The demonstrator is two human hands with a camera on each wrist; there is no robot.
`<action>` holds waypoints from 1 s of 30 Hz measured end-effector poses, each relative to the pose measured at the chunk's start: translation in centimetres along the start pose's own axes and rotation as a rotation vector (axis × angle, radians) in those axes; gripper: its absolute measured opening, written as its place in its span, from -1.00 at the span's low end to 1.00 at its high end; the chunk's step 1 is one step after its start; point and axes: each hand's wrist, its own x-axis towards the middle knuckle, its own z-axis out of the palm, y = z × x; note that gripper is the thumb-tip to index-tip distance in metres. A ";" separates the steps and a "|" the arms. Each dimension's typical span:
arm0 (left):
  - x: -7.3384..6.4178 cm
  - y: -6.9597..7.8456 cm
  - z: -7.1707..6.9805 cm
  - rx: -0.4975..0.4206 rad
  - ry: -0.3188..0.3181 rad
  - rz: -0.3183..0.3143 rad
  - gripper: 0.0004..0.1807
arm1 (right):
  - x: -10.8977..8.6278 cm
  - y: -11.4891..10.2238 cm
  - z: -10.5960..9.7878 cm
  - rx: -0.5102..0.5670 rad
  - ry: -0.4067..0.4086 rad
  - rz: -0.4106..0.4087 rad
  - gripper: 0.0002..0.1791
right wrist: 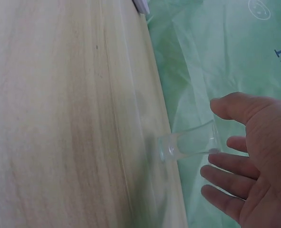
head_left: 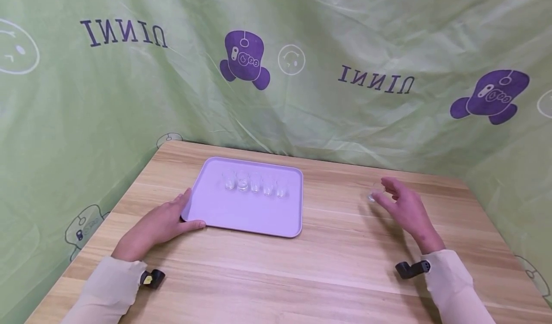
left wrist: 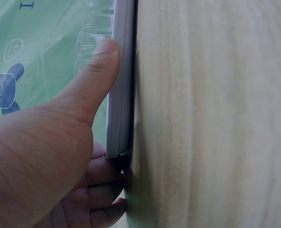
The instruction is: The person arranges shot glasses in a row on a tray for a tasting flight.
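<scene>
On the wooden table lies a purple rectangular tray (head_left: 246,214). A row of several small clear shot glasses (head_left: 255,184) stands upright on its far half. My left hand (head_left: 157,224) holds the tray's near left corner, thumb along the front rim and fingers at the left side; the left wrist view shows the thumb (left wrist: 95,71) against the rim. Over on the right, my right hand (head_left: 405,209) is beside a single shot glass (right wrist: 190,141) upright on the table. Its thumb and fingers are spread apart around the glass's mouth, without a visible grip.
A wide stretch of wooden tabletop (head_left: 336,218) lies between the tray and the single glass. Green printed cloth (head_left: 310,118) hangs behind the table's far edge and along both sides. A black wrist camera (head_left: 411,269) sits at each sleeve cuff.
</scene>
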 end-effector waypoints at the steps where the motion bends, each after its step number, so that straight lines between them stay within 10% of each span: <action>1: 0.0 0.0 0.0 0.001 0.001 0.000 0.27 | 0.0 0.1 0.0 0.005 -0.005 0.004 -0.22; 30: 0.0 -0.2 0.0 0.004 0.001 0.001 0.28 | 0.5 1.4 0.8 0.044 0.043 -0.016 -0.45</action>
